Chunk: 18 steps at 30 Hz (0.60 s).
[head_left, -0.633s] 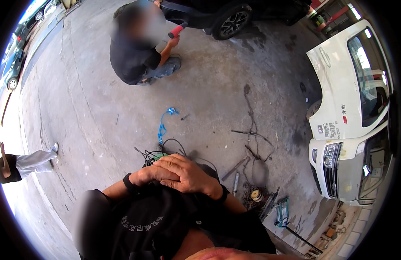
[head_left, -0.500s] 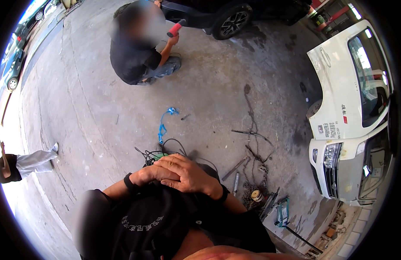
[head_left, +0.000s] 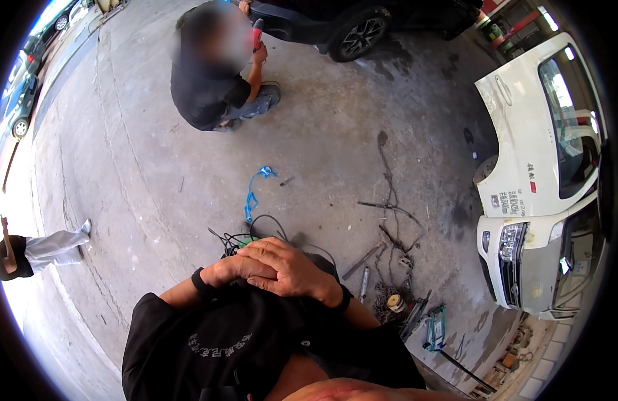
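Both my hands rest clasped in front of my black shirt (head_left: 228, 337). My right hand (head_left: 299, 271) lies on top, its fingers bent over my left hand (head_left: 232, 269). The left fingers are folded and partly hidden beneath the right ones, and no tool shows in either hand. Just beyond my hands, dark cables (head_left: 222, 242) coil on the floor beside a green thing that my hands partly cover. A crumpled blue strip (head_left: 251, 198) stretches farther out from there.
A crouching person (head_left: 208, 80) holds a red gun-shaped tool (head_left: 257, 37) beside a dark car (head_left: 309, 27). Another person (head_left: 41, 254) stands at left. Chains (head_left: 390, 267), bars and a teal metal frame (head_left: 436, 327) lie at right, near a white vehicle (head_left: 523, 134).
The crouching person's red tool has been raised and turned upright, closer to their head. My clasped hands have stayed in place.
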Tool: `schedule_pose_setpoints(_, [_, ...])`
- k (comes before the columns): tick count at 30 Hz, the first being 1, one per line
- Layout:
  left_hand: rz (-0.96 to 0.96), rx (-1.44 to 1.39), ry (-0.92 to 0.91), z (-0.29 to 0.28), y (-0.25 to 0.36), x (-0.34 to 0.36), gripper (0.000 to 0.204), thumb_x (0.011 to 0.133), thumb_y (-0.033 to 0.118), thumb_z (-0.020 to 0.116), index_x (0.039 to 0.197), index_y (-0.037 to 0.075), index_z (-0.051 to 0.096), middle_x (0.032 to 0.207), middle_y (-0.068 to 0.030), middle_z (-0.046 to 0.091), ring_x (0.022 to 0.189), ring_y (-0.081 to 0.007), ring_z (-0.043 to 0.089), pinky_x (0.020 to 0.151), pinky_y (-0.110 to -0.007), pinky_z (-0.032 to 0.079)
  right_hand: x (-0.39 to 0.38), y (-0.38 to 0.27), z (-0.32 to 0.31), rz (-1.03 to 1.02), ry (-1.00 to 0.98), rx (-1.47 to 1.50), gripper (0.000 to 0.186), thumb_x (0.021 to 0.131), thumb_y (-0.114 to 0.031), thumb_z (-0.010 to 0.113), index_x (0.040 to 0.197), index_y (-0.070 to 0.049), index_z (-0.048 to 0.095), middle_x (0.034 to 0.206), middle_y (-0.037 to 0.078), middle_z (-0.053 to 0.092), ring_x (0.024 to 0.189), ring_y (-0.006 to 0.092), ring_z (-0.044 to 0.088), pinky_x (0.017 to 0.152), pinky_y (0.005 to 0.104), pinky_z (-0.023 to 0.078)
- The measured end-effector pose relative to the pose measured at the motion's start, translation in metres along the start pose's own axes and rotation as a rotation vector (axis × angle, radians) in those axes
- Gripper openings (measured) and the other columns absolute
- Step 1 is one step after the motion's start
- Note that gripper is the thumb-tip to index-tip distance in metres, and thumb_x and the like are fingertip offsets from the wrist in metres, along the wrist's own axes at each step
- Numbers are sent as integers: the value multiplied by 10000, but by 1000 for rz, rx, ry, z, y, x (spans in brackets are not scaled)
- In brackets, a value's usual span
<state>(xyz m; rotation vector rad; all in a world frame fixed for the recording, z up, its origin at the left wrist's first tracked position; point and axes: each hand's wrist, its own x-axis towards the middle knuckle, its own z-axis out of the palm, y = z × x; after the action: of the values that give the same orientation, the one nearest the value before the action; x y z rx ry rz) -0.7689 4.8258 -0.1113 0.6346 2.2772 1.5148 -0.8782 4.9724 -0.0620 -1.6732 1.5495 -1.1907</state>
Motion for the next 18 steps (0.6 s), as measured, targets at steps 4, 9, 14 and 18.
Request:
schedule_pose_setpoints(4, [-6, 4, 10, 1, 0, 1, 234, 920, 86, 583, 1081, -24, 714, 1103, -146, 704, 1108, -266, 654, 949, -355, 511, 1, 3, 0, 0, 27, -7, 581, 855, -285, 810, 1341, -29, 620, 1319, 156, 644, 1215, 356, 595, 1052, 454, 485])
schedule_pose_setpoints(9, [-39, 33, 34, -1, 1, 7, 233, 926, 80, 578, 1084, -24, 715, 1107, -146, 705, 1113, -266, 654, 954, -356, 510, -1, 6, -6, 11, 56, -63, 641, 858, -389, 815, 1345, -23, 616, 1333, 171, 629, 1256, 363, 572, 1069, 454, 472])
schedule_pose_setpoints(14, [-210, -48, 166, -12, 12, 14, 270, 971, 101, 633, 1221, 5, 667, 1221, -135, 674, 1221, -272, 603, 1020, -391, 498, -2, 6, -20, 45, 120, -96, 738, 854, -478, 809, 1376, -11, 579, 1345, 188, 618, 1286, 375, 553, 1088, 464, 457])
schedule_pose_setpoints(18, [-296, -580, 477, -27, 35, 21, 248, 981, 33, 618, 1223, -23, 625, 1145, -115, 693, 1103, -200, 656, 942, -350, 539, -5, 7, -32, 103, 293, -27, 685, 890, -387, 806, 1393, -2, 544, 1313, 204, 626, 1227, 380, 601, 1036, 446, 500])
